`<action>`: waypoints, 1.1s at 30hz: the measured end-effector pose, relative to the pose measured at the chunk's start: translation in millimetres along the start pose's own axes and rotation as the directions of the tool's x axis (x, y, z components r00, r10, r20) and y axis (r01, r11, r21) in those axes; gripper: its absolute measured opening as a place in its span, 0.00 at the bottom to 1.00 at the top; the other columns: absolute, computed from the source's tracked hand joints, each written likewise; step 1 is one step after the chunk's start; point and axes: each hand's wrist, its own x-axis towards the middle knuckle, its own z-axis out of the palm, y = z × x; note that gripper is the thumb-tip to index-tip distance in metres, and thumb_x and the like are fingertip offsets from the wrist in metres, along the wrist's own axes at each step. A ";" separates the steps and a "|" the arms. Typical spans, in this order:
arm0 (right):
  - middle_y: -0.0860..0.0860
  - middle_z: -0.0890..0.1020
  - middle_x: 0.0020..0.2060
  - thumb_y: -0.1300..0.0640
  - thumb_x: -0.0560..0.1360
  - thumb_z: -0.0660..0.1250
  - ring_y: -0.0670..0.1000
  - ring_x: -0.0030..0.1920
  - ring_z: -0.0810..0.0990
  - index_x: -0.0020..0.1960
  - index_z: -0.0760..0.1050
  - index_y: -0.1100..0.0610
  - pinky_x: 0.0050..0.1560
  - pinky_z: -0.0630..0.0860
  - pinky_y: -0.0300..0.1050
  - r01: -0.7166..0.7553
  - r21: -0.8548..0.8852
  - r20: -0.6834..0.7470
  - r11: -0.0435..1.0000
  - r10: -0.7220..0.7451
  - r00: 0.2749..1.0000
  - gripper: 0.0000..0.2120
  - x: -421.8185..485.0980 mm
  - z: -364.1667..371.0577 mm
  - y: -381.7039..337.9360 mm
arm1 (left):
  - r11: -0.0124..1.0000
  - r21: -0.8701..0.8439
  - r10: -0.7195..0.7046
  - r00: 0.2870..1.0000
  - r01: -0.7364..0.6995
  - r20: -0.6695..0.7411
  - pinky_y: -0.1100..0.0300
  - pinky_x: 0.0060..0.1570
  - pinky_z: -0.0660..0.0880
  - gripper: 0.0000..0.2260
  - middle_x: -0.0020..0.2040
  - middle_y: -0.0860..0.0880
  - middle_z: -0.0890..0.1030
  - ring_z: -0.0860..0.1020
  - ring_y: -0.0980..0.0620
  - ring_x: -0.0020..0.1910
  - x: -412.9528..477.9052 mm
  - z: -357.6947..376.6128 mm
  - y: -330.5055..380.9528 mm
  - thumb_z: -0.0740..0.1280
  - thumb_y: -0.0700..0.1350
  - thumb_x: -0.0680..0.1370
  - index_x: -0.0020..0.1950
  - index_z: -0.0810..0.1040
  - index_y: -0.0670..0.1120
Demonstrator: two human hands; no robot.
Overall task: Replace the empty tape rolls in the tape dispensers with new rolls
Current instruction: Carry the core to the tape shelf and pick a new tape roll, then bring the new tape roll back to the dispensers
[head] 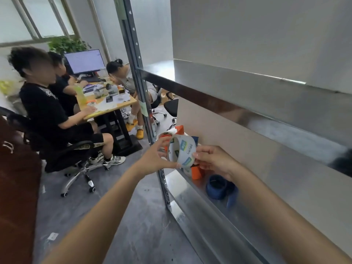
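I hold a roll of clear tape (182, 150), its white core printed with blue and green logos, in front of the metal shelf's left end. My left hand (155, 159) pinches its left rim with thumb and fingers. My right hand (213, 161) grips its right edge. Behind the roll stands an orange tape dispenser (196, 171), partly hidden, its upper part (180, 129) showing above the roll. A blue tape dispenser (219, 186) lies on the shelf below my right wrist.
The steel shelf (200, 199) has an upright post (150, 119) at its left corner and an upper shelf board (247, 103) overhead. To the left, three people sit at a wooden desk (112, 105) with a monitor; an office chair (57, 149) stands close by.
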 end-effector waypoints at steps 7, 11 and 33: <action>0.51 0.84 0.41 0.58 0.76 0.68 0.47 0.43 0.80 0.53 0.80 0.55 0.47 0.73 0.43 -0.043 0.040 -0.101 0.998 0.046 0.994 0.07 17.4 -16.5 7.2 | 0.999 -0.036 0.005 0.994 -0.001 0.107 0.68 0.42 0.77 0.40 0.64 0.56 0.71 0.77 0.56 0.54 36.0 6.2 -3.5 0.79 0.42 0.64 0.72 0.63 0.53; 0.52 0.82 0.38 0.57 0.77 0.67 0.46 0.36 0.79 0.52 0.81 0.57 0.36 0.74 0.36 -0.103 0.078 -0.243 0.992 0.119 0.963 0.06 11.5 -26.8 15.4 | 0.998 -0.060 0.024 0.980 -0.012 0.195 0.64 0.44 0.79 0.37 0.65 0.51 0.72 0.81 0.51 0.52 56.0 14.9 -12.9 0.77 0.36 0.65 0.70 0.65 0.50; 0.51 0.78 0.38 0.58 0.78 0.63 0.50 0.35 0.74 0.51 0.81 0.58 0.37 0.70 0.40 -0.351 0.162 -0.691 0.922 0.360 0.627 0.09 -60.6 -79.4 102.1 | 0.735 0.569 -0.027 0.823 -0.368 0.567 0.51 0.62 0.71 0.50 0.66 0.50 0.66 0.65 0.47 0.67 125.0 150.2 -51.5 0.74 0.63 0.53 0.72 0.58 0.55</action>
